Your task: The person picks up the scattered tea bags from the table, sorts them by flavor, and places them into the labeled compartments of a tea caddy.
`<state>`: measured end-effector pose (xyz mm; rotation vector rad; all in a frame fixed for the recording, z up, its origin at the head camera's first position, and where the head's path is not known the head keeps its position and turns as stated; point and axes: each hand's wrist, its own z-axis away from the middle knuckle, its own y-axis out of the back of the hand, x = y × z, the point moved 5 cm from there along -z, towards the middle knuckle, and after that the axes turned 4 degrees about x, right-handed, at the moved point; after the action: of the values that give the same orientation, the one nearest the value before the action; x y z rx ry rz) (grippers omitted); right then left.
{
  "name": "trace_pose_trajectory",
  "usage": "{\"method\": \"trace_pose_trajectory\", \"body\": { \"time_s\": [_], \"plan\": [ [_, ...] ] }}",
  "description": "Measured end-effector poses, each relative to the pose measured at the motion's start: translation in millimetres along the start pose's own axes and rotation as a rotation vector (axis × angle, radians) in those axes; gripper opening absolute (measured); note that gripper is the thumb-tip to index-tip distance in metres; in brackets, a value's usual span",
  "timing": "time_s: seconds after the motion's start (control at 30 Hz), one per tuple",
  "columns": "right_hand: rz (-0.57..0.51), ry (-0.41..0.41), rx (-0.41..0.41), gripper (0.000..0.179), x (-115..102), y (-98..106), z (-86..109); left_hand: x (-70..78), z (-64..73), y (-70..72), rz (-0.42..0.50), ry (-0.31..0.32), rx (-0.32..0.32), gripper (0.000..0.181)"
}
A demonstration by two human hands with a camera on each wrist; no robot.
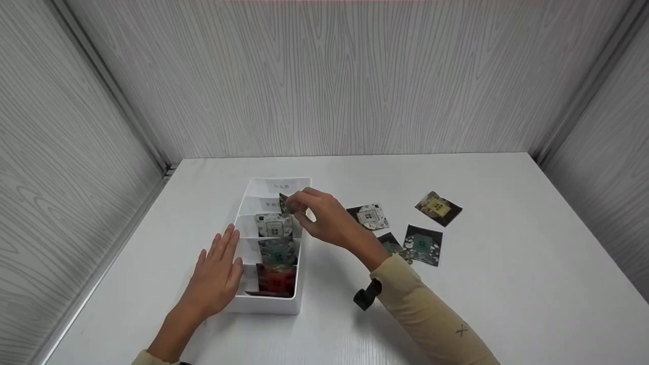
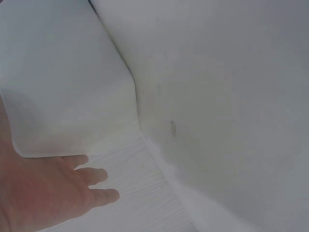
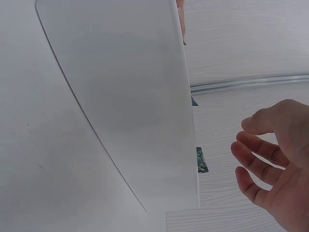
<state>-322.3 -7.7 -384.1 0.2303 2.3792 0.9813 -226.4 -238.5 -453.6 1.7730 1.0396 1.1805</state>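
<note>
A white divided box [image 1: 263, 305] stands left of centre, with a red sachet [image 1: 276, 279], a green sachet [image 1: 278, 251], a white patterned sachet [image 1: 274, 225] and a dark gold sachet [image 1: 282, 204] in separate compartments. My left hand [image 1: 215, 281] rests along the box's left side, fingers straight; the left wrist view shows this hand [image 2: 43, 193] against the outer wall. Over the right rim, beside the gold sachet, is my right hand [image 1: 324, 215], covering part of that sachet. The right wrist view shows the same hand [image 3: 275, 159] with loosely bent fingers and nothing between them.
Right of the box lie a white-and-black sachet [image 1: 372, 217], a gold-and-black sachet [image 1: 438, 209], a green sachet [image 1: 423, 246] and another green one [image 1: 393, 246] overlapping it. Pale wood-grain panels [image 1: 355, 76] enclose the white table [image 1: 507, 284] at the back and sides.
</note>
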Motion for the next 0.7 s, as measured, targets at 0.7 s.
{"method": "trace_pose_trajectory", "body": {
  "time_s": [0.7],
  "plan": [
    [0.001, -0.121, 0.012, 0.03, 26, 48, 55.4, -1.0, -0.8, -1.5, -0.019, 0.014, -0.015, 0.061]
  ]
}}
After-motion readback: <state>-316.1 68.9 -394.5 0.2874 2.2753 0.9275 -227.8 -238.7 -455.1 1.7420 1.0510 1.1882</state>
